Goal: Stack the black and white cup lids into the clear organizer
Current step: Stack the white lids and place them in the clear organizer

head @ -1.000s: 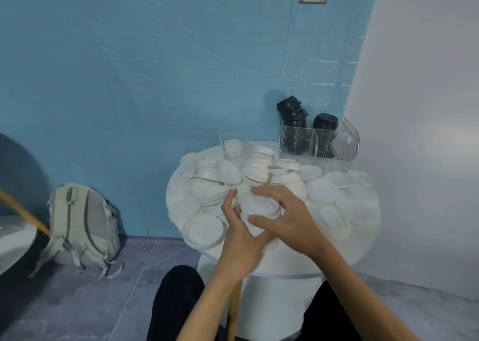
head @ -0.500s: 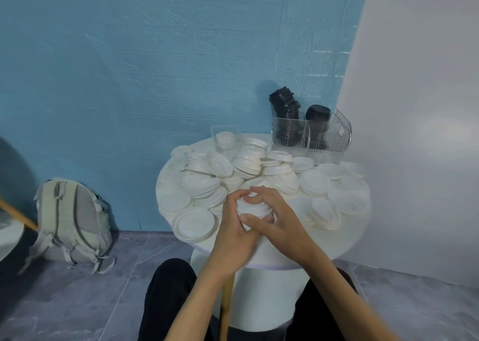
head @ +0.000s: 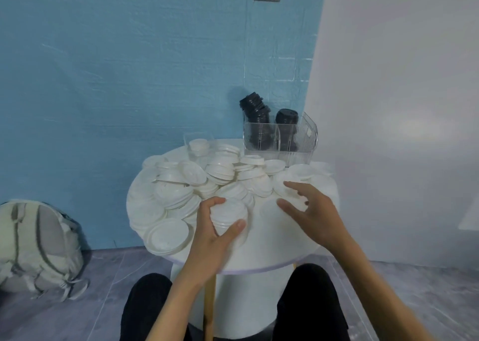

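My left hand (head: 210, 233) grips a small stack of white lids (head: 228, 215) near the front of the round white table (head: 272, 252), thumb and fingers curled round it. My right hand (head: 308, 211) hovers to the right of that stack, fingers spread and holding nothing, above loose white lids (head: 293, 187). A heap of white lids (head: 202, 174) covers the table's back and left. At the back right stands the clear organizer (head: 281, 139), with two stacks of black lids (head: 256, 112) in it.
A small clear container (head: 198, 143) with white lids stands at the table's back. A large white lid (head: 167, 235) lies at the front left edge. A grey backpack (head: 33, 247) leans against the blue wall on the floor. A white wall is close on the right.
My right hand has let go of the white stack and moved right, opening its fingers. My left hand keeps hold of the stack.
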A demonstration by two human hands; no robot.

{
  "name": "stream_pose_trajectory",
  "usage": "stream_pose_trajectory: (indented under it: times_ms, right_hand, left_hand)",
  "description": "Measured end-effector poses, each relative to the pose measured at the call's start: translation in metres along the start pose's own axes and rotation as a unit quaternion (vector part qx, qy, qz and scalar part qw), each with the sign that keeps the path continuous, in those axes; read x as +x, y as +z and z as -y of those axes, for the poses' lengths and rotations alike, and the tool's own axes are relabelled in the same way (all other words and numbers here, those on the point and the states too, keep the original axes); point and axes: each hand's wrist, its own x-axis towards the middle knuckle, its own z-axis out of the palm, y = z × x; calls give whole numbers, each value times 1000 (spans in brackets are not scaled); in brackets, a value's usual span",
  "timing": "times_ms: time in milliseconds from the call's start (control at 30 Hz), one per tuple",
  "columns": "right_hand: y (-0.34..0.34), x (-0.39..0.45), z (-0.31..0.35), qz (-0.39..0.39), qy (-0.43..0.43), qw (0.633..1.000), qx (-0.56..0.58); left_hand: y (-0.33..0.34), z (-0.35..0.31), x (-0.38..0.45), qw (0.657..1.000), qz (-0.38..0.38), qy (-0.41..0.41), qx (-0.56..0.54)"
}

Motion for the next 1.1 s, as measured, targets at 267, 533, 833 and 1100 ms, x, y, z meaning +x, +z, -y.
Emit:
stream_pose_trajectory:
  times_ms: [267, 533, 833, 1100]
  right_hand:
    - [7, -7, -29, 13, 64, 978, -198]
    - [20, -6, -24, -7, 61, 993, -99]
    - [33, 7, 70, 124, -99, 977, 146]
    - [69, 10, 73, 205, -95, 966, 126]
  left_hand:
    - [1, 0, 0, 1000, 1, -6, -4]
    - [-1, 1, 0, 1000, 10, -11, -3]
    - [0, -5, -1, 1000, 7, -8, -5]
    - [-2, -5, -3, 1000, 15, -16, -16]
